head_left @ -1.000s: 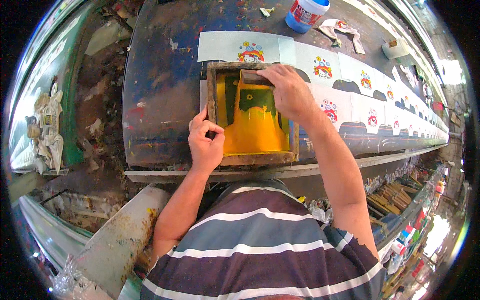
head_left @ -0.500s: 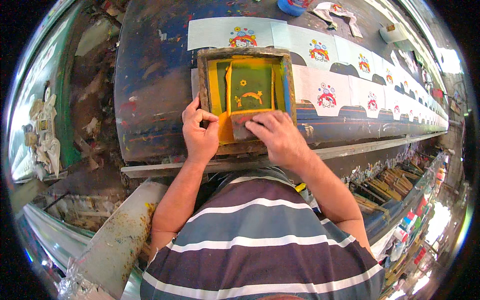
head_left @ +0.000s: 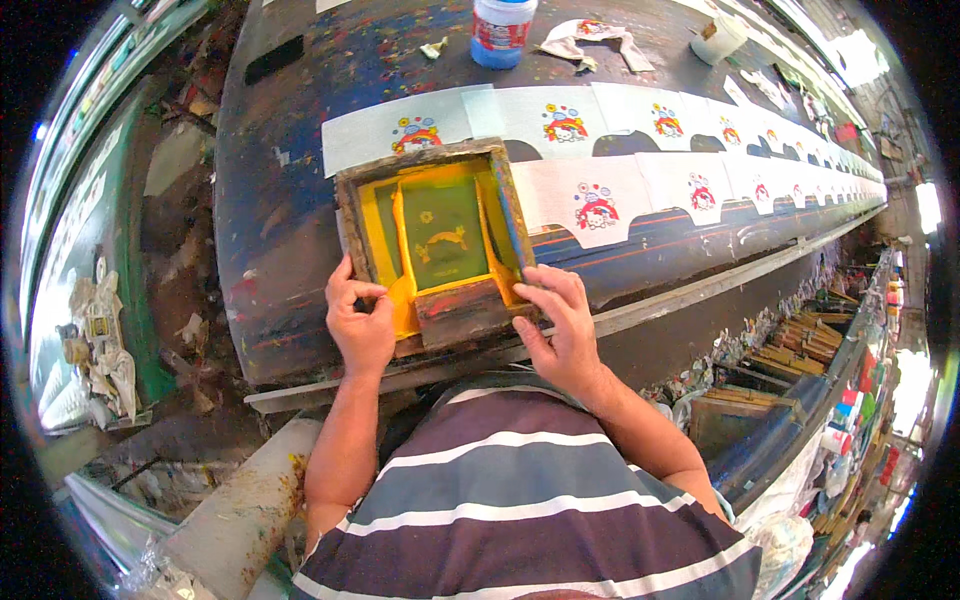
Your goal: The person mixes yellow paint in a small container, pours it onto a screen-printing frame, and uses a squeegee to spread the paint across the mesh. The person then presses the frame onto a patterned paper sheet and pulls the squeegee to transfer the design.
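While it is steadied from both sides, the wooden frame (head_left: 420, 159) is set askew at the near edge of the bench (head_left: 290, 225), its far bar overlapping a printed cloth; whether it lies flat or is slightly raised cannot be told. Across its near end a stained wooden squeegee (head_left: 462, 315) is rested, apparently so that the green patterned mesh (head_left: 455, 212) is left uncovered. Yellow ink (head_left: 400, 308) is gathered along the mesh's margins and beside the squeegee. By the left hand (head_left: 362, 325) the left bar is clamped, fingers outside and thumb curled in, probably to stop the frame from sliding. By the right hand (head_left: 562, 325) the near right corner is touched with fingers spread apart; how firmly it is gripped cannot be told. To the right, pale printed cloths (head_left: 590, 205) are laid in two long rows, designs upward, presumably so that the prints are not smeared. Beyond the far row, a blue bucket (head_left: 500, 35), a crumpled cloth (head_left: 600, 45) and a white tub (head_left: 718, 40) are placed, seemingly to be clear of the frame yet within the bench's reach.
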Tool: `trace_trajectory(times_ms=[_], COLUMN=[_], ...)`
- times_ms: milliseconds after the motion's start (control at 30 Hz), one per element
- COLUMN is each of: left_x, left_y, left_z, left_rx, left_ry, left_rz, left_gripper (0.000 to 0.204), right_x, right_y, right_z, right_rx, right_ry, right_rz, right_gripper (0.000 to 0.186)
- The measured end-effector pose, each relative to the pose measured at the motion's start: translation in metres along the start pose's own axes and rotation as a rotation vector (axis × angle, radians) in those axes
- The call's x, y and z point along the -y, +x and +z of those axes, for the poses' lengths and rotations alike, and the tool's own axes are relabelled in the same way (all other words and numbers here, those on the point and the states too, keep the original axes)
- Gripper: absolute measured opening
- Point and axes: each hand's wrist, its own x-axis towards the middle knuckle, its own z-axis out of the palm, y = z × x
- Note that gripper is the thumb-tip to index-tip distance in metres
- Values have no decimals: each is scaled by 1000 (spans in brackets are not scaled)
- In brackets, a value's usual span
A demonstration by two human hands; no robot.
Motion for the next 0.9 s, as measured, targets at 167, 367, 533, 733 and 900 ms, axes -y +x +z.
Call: trace_trajectory(times_ms=[167, 367, 533, 733, 900], left_x=[-24, -62, -91, -96, -90], left_y=[-6, -16, -28, -39, -39], left_z=[15, 104, 186, 225, 226], left_rx=[-14, 5, 0, 8, 43], left_ry=[-17, -82, -122, -175, -290], left_rz=[118, 86, 123, -2, -139], left_gripper=[19, 21, 15, 16, 19], right_x=[-29, -87, -138, -175, -187], right_y=[-23, -43, -51, -58, -60], right_z=[-21, -76, -135, -171, -178], right_rx=[-93, -189, -227, -176, -123], right_ry=[319, 294, 361, 443, 483], right_rz=[223, 237, 283, 236, 223], right_gripper=[48, 45, 45, 45, 44])
